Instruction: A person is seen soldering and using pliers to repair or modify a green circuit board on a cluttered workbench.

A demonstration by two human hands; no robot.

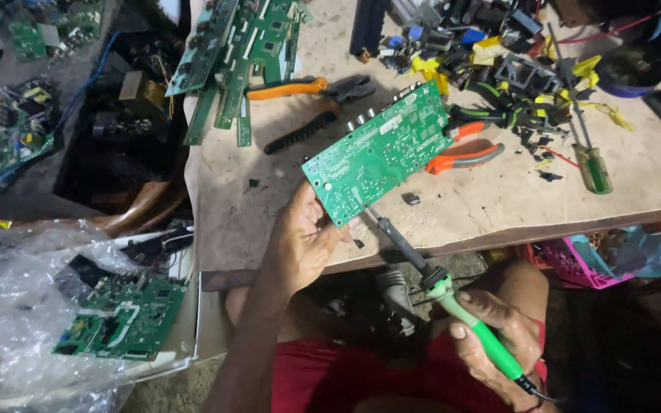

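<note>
My left hand (pixel 304 237) grips the lower corner of a green circuit board (pixel 380 149) and holds it tilted above the front of the worn wooden table (pixel 499 203). My right hand (pixel 495 340) is closed around the green handle of a soldering iron (pixel 460 310). The iron's dark tip points up and left and touches the board's lower edge, close to my left fingers. Both hands are in front of the table's near edge, over my lap.
Orange-handled pliers (pixel 464 153) and cutters (pixel 307 88) lie on the table behind the board, with a green-handled screwdriver (pixel 594 164) at right. More green boards (pixel 242 46) are stacked at back left. A pile of dark parts (pixel 491 53) fills the back. A plastic-wrapped board (pixel 124 317) sits at lower left.
</note>
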